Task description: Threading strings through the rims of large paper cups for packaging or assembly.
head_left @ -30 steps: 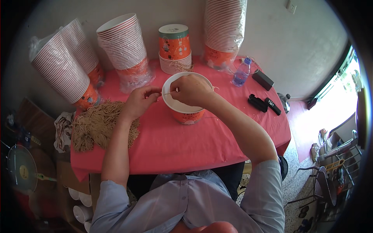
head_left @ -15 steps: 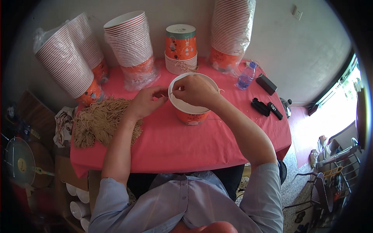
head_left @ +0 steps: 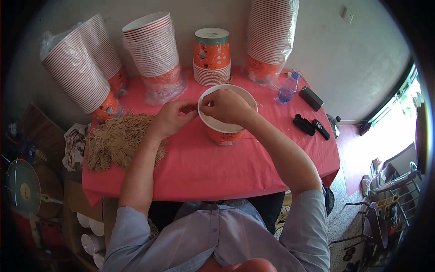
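Observation:
A round paper bucket [head_left: 225,137], orange outside and white inside, stands upright before me on the table. My right hand [head_left: 226,106] reaches over its mouth, fingers pinched together just inside the left wall; whatever they hold is hidden. Outside that same wall is my left hand [head_left: 174,117], thumb and fingers apart, their tips at the bucket's side below the rim. A short bit of beige cord [head_left: 258,105] sticks out from the bucket's right side. Beside my left forearm lies a big tangled heap of beige cords [head_left: 120,140].
Wrapped bucket stacks [head_left: 74,68] lean at the back left, with another wrapped stack [head_left: 152,50] beside them. An upturned bucket [head_left: 211,52] tops a short stack. A tall stack [head_left: 272,36], water bottle [head_left: 287,89], black box [head_left: 311,99] and small black objects [head_left: 304,125] occupy the right.
Both hands stay at the bucket's left wall with hardly any motion. The left fingertips have come slightly closer to the wall, and the view has shifted a little.

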